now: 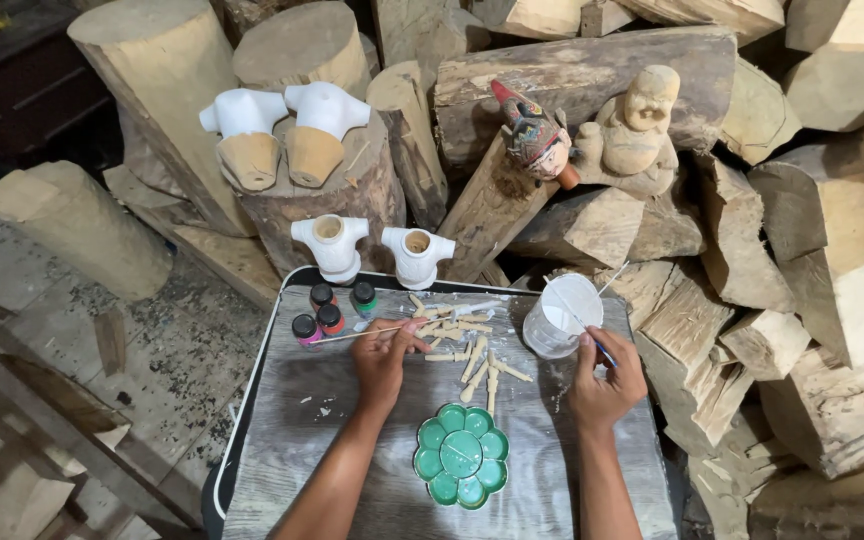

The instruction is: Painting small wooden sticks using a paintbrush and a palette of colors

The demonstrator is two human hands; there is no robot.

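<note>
The left hand (384, 352) was closed in a pinch on a thin stick (357, 335), which lay almost level with its long axis running left to right, its free end pointing left toward the small paint bottles (329, 309). The right hand (607, 375) was closed round a fine paintbrush (580, 322), whose handle slanted up and to the left so that its far end reached over or into the white plastic cup (562, 315); whether the tip touched the liquid could not be told. Between the hands lay a scatter of small carved wooden pieces (467, 350) on the grey board (332, 470), with a green flower-shaped palette (461, 454) nearer the body. It looked like the step of loading or rinsing the brush; the next move would call for bringing brush and stick together above the board with a steady, light touch
</note>
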